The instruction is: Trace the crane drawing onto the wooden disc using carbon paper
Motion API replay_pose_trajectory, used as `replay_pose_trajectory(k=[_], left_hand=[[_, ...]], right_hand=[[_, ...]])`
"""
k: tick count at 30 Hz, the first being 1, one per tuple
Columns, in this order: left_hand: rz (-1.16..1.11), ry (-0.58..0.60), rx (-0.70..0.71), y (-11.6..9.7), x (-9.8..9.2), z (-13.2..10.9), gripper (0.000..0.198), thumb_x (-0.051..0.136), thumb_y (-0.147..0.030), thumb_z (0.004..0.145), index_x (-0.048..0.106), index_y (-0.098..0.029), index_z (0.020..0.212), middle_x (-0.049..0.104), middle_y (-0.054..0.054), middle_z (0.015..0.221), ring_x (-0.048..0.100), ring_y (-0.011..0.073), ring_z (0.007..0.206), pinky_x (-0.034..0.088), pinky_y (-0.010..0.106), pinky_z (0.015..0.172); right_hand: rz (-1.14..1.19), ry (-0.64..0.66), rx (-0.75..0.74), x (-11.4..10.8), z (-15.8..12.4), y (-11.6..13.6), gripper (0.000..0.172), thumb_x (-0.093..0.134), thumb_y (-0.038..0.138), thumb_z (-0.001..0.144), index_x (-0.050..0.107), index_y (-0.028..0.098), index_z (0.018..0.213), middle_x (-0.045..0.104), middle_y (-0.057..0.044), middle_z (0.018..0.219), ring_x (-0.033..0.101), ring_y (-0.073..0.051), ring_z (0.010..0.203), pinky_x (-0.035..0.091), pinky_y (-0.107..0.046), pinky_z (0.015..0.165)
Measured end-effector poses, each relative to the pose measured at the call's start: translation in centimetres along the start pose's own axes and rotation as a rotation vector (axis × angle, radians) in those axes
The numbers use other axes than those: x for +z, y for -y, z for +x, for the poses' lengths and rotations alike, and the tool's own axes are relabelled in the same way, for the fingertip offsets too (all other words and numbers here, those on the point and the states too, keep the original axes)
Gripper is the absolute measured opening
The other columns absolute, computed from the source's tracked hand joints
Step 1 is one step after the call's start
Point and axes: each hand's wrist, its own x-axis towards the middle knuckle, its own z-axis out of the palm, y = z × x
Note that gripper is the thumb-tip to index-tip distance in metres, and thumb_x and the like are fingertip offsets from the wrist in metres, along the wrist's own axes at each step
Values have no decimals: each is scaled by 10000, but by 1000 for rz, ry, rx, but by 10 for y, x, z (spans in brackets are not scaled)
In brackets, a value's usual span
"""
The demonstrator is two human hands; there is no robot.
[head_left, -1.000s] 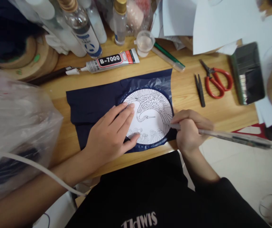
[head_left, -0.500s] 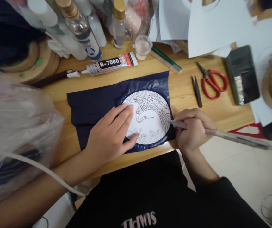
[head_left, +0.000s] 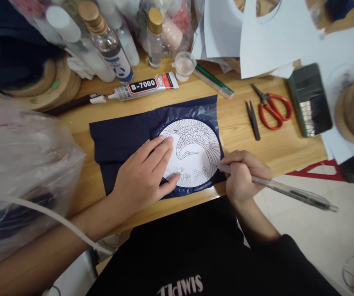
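A round white paper [head_left: 200, 166] printed with a crane and waves lies on dark blue fabric [head_left: 124, 139], with a shiny dark sheet showing around its rim. My left hand [head_left: 146, 170] rests flat on the paper's left side, fingers stretched out and thumb apart. In my right hand [head_left: 246, 174] is a grey pen [head_left: 294, 195], gripped near its tip. The tip meets the paper's right edge, low on the wing lines; whether it presses down I cannot tell.
Behind the fabric lie a B-7000 glue tube [head_left: 146, 86], a small cup [head_left: 184, 65] and a green pen [head_left: 214, 80]. Black tweezers [head_left: 252, 120], red-handled pliers [head_left: 275, 107] and a phone [head_left: 311, 98] are to the right. Bottles [head_left: 109, 45] stand at the back left.
The pen tip has moved slightly left and down along the paper's right edge, my right hand with it. My left hand stays put on the paper. The view has shifted a little.
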Motion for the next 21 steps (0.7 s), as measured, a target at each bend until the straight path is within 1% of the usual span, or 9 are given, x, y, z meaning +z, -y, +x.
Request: replay_pose_trajectory(k=[9,13,18,21], left_hand=[[1,-2,1,0,-1,0,461,635,-278,840,579,-2,1204,624,192,1260,579,318,1186,535,439,982],[19,4,8,1,-1,0,460,635,-285,839,590,17,1183,628,188,1258,587,319,1173,533,428,990],[15,6,10,0,-1,1,460,641,-282,834,589,19,1178,628,192,1255,589,321,1172,536,432,986],[13,6,4,0,-1,1,451,638,-280,836,587,4,1183,629,188,1255,588,318,1176,538,434,983]], right_hand=[[-47,-7,29,3,1,3,218,444,117,642,636,188,565,565,37,488,473,-87,407,344,-234,380],[-5,-16,2,2,1,2,236,432,83,623,626,189,541,554,45,478,464,-74,406,314,-224,374],[7,-3,7,1,0,0,247,438,67,616,635,197,545,556,49,474,495,-86,422,322,-228,376],[16,-7,16,1,0,0,242,443,73,622,642,195,559,558,49,480,481,-82,415,326,-226,379]])
